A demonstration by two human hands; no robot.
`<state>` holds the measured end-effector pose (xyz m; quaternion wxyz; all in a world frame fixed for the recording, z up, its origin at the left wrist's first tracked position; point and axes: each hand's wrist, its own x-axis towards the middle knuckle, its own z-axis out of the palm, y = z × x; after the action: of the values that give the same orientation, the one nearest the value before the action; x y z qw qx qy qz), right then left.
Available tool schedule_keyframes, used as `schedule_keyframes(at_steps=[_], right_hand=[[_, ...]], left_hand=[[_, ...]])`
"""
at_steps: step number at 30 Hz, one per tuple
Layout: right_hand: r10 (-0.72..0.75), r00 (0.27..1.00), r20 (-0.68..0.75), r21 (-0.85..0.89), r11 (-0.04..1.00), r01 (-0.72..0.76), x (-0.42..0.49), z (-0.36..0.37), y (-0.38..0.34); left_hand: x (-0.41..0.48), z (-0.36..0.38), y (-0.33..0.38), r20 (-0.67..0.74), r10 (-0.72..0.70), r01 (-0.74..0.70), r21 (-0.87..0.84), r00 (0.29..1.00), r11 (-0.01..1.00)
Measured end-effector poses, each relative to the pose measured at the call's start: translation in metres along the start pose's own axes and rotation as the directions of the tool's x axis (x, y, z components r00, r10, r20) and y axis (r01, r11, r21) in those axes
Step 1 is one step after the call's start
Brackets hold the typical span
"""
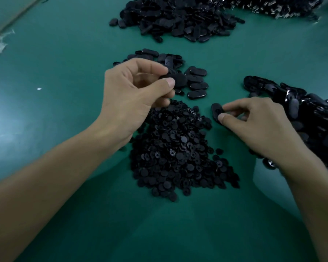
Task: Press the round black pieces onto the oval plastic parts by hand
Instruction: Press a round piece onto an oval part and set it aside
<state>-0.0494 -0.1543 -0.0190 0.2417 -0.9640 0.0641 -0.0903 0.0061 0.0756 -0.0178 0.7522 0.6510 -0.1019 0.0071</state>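
Note:
My left hand (133,95) pinches a black oval plastic part (178,79) between thumb and fingers, held above the table. My right hand (254,121) grips another oval part (216,110) by thumb and forefinger, low over the green mat. A heap of round black pieces (174,152) lies between my forearms. Whether a round piece sits on either held part is hidden by my fingers.
A small group of oval parts (195,82) lies just beyond my left hand. A glossy pile of oval parts (307,118) sits at the right, partly under my right wrist. Larger black heaps (178,17) fill the far side of the green mat (64,72).

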Motion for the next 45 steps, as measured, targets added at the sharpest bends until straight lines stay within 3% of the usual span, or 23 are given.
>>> schedule_keyframes(at_steps=[3,12,16,21,27,31,41,45], right_hand=[[0.01,1.0,0.001,0.038,0.999,-0.01,0.0,0.003,-0.002],[-0.006,0.999,-0.047,0.046,0.999,0.008,-0.003,0.009,-0.005],[-0.041,0.996,-0.08,0.012,0.999,0.042,-0.006,0.009,-0.006],[-0.068,0.993,-0.096,-0.092,0.994,0.059,-0.006,0.012,-0.005],[-0.091,0.992,-0.092,-0.147,0.986,0.077,-0.006,0.013,-0.007],[-0.114,0.991,-0.071,-0.115,0.988,0.105,-0.006,0.012,-0.009],[-0.098,0.982,-0.163,-0.027,0.995,0.095,-0.006,0.014,-0.012],[-0.074,0.991,-0.113,-0.052,0.996,0.068,-0.006,0.017,-0.012]], left_hand=[[0.006,-0.005,0.002,-0.049,0.031,-0.025,0.127,0.998,0.992],[0.03,-0.029,-0.012,-0.206,-0.025,0.052,0.125,0.978,0.991],[0.031,-0.031,-0.017,-0.119,-0.079,0.107,0.255,0.99,0.961],[0.028,-0.028,-0.011,-0.051,0.014,0.007,0.384,0.999,0.923],[0.022,-0.024,-0.008,-0.102,0.15,-0.105,0.358,0.983,0.928],[0.016,-0.018,-0.005,0.009,0.236,-0.223,0.365,0.972,0.904],[0.003,-0.006,-0.003,0.147,0.199,-0.235,0.29,0.969,0.928],[0.001,-0.004,-0.005,0.171,0.195,-0.24,0.307,0.966,0.921]])
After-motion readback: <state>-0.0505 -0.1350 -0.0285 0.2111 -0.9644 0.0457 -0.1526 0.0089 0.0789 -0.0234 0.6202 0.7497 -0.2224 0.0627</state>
